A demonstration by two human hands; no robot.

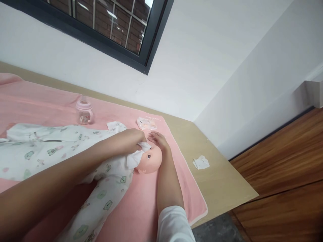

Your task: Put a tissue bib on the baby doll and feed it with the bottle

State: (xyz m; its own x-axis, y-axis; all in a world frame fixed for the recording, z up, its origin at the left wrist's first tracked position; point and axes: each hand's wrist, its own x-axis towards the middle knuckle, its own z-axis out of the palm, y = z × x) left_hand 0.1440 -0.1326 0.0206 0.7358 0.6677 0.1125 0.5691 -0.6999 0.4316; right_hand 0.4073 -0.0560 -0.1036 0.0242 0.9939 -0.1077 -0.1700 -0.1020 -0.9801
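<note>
A baby doll lies on its back, its bare head [152, 161] toward the right and its body in a white printed romper [54, 143]. My left hand [136, 137] reaches across the doll from the left, closed on a white tissue [145, 146] at the doll's face. The tissue covers the lower face. Another white piece [133, 160] shows by the chin; whether it is the same tissue or a collar I cannot tell. Around the far side and top of the head rests my right hand [158, 137], fingers stretched out, partly hidden behind the head.
Under the doll spreads a pink mat [143, 201] on a wooden table [222, 181]. A pink baby bottle [84, 112] stands behind the doll. A clear plastic packet [146, 123] lies past my hands, and a crumpled tissue [201, 162] lies to the right. A wall and window [113, 27] border the back.
</note>
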